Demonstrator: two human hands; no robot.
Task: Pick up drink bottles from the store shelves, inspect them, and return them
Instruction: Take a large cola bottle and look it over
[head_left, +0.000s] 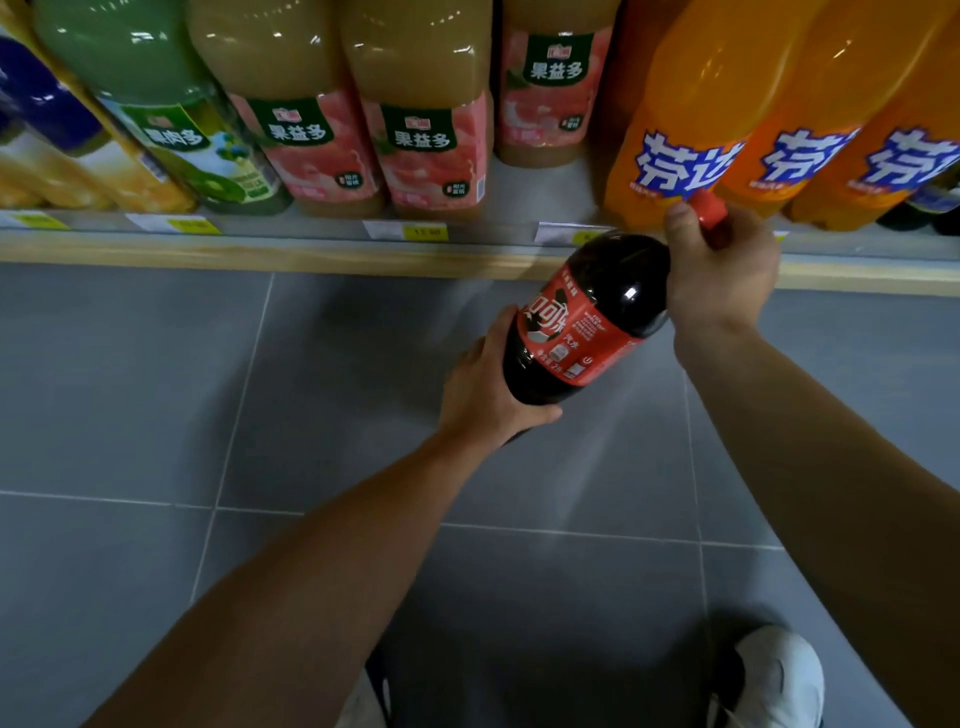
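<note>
Cola bottle (587, 317) tilted just off the shelf (311, 254) front edge; left hand (483, 384) clasps its base; right hand (722, 260) grips its cap; open floor (156, 389) below.

grey tiled floor (130, 389), wooden-edged shelf (260, 257), yellow price tags (425, 232)

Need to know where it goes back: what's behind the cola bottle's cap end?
Behind the cola bottle, held by the left hand and right hand, stand orange soda bottles on the shelf. The right hand covers any gap there.
</note>
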